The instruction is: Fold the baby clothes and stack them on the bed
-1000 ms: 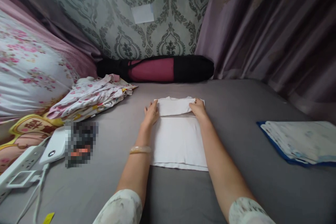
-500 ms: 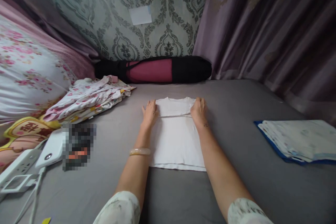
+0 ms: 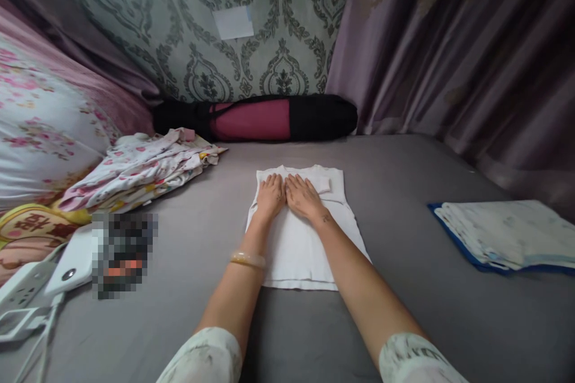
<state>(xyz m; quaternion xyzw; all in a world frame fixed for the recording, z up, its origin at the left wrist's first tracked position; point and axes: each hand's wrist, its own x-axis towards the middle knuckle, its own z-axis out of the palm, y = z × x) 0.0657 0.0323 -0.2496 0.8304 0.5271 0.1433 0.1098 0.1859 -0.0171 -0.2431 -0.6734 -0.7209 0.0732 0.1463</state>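
Here, left hand (image 3: 271, 196) and right hand (image 3: 304, 196) are resting flat, grasping nothing, atop the shirt (image 3: 294, 251) lying lengthwise toward the bed's (image 3: 399, 203) far edge.

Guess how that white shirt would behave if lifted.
The white shirt would probably droop, since its cloth looks thin and soft. It seems light, lying almost flat. Its upper folds may come open, as only the left hand and right hand rest over them.
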